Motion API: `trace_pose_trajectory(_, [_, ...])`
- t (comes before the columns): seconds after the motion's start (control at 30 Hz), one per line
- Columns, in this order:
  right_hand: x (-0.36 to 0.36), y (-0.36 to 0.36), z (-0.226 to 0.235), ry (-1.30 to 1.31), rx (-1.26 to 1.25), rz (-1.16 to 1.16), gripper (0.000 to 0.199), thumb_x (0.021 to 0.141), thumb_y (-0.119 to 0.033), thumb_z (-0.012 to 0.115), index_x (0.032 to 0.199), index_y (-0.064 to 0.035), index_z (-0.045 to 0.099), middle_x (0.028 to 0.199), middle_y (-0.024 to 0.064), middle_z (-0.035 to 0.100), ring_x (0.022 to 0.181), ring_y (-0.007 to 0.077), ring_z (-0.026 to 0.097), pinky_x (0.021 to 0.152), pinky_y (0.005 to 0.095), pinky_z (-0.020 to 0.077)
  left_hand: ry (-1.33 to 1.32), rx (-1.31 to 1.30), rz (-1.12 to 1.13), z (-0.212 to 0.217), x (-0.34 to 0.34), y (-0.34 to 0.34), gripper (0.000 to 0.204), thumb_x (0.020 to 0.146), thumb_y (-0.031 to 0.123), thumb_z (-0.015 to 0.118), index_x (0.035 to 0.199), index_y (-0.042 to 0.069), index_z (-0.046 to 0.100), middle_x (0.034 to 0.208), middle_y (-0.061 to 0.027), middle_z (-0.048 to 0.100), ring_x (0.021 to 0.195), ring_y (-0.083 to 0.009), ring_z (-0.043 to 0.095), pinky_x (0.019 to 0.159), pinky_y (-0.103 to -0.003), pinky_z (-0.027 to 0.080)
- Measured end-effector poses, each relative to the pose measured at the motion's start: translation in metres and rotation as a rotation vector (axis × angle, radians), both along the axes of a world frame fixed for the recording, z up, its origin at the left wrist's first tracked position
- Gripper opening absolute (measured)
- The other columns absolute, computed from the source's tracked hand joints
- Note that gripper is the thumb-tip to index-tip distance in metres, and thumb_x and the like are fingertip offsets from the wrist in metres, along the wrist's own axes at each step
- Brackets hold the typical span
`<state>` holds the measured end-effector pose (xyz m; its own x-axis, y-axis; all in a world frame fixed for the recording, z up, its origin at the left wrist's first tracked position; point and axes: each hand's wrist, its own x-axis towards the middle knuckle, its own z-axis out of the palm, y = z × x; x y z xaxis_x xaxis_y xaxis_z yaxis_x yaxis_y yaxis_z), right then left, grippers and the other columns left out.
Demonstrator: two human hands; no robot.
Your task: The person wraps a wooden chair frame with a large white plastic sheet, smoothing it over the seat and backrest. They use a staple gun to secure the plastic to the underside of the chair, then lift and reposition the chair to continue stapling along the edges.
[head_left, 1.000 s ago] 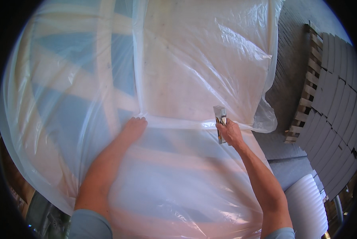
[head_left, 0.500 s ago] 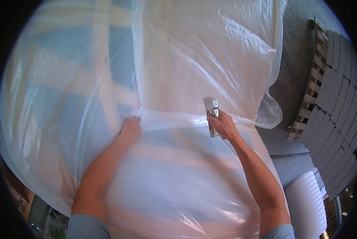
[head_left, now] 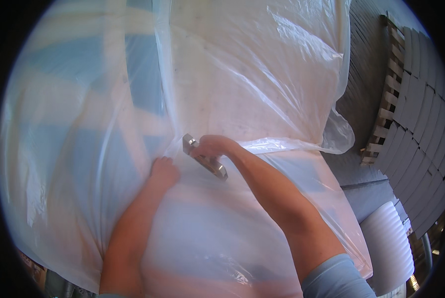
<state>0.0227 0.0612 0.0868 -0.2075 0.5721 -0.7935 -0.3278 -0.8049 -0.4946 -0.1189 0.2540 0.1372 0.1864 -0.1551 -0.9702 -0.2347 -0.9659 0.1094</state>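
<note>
A large translucent plastic sheet (head_left: 207, 213) covers a framework of pale wooden boards, which shows blurred through it. My left hand (head_left: 165, 173) is closed on the sheet near the corner where its folds meet, fingertips partly hidden. In my right hand (head_left: 213, 145) is a silver staple gun (head_left: 216, 169), gripped by its handle. Its front end lies close to the fold corner, just up and right of my left hand. Whether it touches the sheet I cannot tell.
To the right, a wooden pallet (head_left: 381, 124) bears stacked grey boards (head_left: 414, 129). A roll of white foam wrap (head_left: 389, 243) stands at the lower right. The sheet's loose edge (head_left: 339, 136) bulges out on the right side, over the grey floor (head_left: 364, 79).
My right hand has swung left with the staple gun, from the fold's right part to near my left hand. The staple gun has tilted. My left hand has shifted slightly toward me.
</note>
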Motion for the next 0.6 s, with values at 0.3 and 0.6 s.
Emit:
trace_pose_trajectory(0.3, [-0.056,0.074,-0.062,0.474,-0.051,0.069,0.067,0.082,-0.040,0.073,0.133,-0.0007,0.055,0.130,0.0261,0.057,0.113,0.0375,0.061,0.091,0.0501,0.0529,0.074,0.070,0.118,0.001,0.016,0.004,0.032,0.089,0.021,0.051,0.105,0.005,0.074,0.120,-0.0157,0.064,0.116,-0.0297,0.057,0.101,-0.039,0.044])
trace_pose_trajectory(0.6, [-0.070,0.081,-0.031,0.057,0.034,0.053,0.040,0.082,-0.033,0.065,0.112,-0.0066,0.071,0.106,0.0159,0.071,0.097,0.0307,0.069,0.083,0.0421,0.0536,-0.223,0.111,0.454,0.003,0.063,0.011,0.024,0.090,0.007,0.048,0.107,-0.001,0.063,0.109,-0.0225,0.066,0.102,-0.0396,0.063,0.089,-0.047,0.050])
